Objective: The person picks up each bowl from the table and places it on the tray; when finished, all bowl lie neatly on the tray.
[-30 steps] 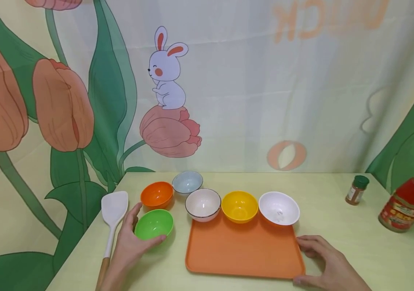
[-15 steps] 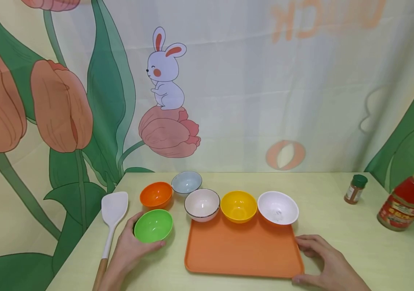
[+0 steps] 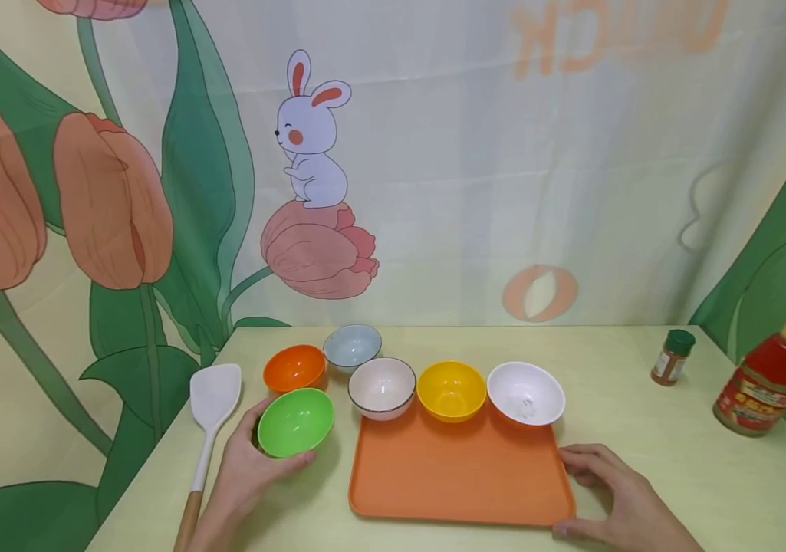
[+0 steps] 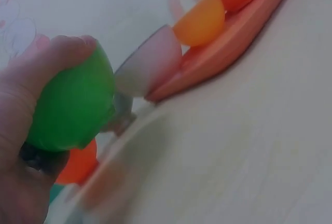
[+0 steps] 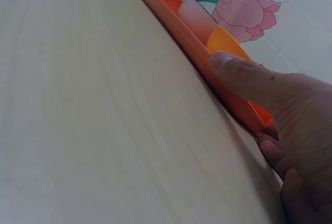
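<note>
My left hand (image 3: 248, 468) grips a green bowl (image 3: 296, 422), thumb on the near side and fingers round the far left. In the left wrist view the green bowl (image 4: 72, 105) is tilted and raised off the table. My right hand (image 3: 616, 494) holds the near right corner of an orange tray (image 3: 462, 475), fingers at its right side and thumb at its front edge. Along the tray's back stand a cream bowl (image 3: 383, 387) with a dark rim, a yellow bowl (image 3: 452, 391) and a white bowl (image 3: 526, 392) with an orange outside.
Behind the green bowl stand an orange bowl (image 3: 294, 369) and a pale blue bowl (image 3: 353, 347). A white spatula (image 3: 215, 395) with a wooden handle lies at the left. At the right stand a green-capped spice jar (image 3: 672, 357) and a red sauce bottle (image 3: 768, 379).
My left hand has closed round the green bowl and lifted it slightly, with a tilt. The right hand stays at the tray's corner.
</note>
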{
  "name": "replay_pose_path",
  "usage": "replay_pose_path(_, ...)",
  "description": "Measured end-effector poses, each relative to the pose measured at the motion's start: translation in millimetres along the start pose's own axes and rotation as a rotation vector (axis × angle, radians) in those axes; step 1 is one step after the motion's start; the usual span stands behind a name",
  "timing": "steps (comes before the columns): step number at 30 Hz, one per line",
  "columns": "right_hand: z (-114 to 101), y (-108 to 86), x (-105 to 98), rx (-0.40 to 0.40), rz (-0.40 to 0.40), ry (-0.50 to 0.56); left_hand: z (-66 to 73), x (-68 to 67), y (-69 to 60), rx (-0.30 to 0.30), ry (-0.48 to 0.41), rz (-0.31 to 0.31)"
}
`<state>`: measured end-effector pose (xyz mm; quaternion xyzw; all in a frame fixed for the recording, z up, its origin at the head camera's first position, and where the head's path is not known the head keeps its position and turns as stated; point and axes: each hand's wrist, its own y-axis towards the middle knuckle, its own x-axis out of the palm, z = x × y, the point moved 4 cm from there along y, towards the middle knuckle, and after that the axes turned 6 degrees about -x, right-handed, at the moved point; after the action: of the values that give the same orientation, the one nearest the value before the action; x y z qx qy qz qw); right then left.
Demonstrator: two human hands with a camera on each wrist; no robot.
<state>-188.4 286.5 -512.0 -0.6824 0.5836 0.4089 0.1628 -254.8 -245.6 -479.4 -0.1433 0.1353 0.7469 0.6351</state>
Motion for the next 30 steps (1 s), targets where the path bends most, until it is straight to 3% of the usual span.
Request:
replay_pose_path(5, 0.5, -0.2, 0.3, -0.01, 0.01, 0.008, 21.8, 10.7, -8.9, 0.051, -0.079, -0.054)
replay_pose_path(12, 0.4, -0.6, 1.4, 0.018, -0.01, 0.011, 54.6, 40.5, -16.8, 0.156, -0.195, -0.202)
replay_pose_path(22, 1.9, 0.3, 1.6, 0.038, -0.019, 0.015, 96.2, 104.4, -32.2, 0.258, -0.21, -0.402)
replay_pose_path(27, 1.6, 0.7, 0.9, 0.036, -0.023, 0.005, 104.8, 139.2, -40.8, 0.294, -0.23, -0.494)
replay_pose_path(30, 1.0, 0.7, 0.4, 0.014, -0.01, 0.005, 105.5, 157.4, -44.4, 0.282, -0.199, -0.51)
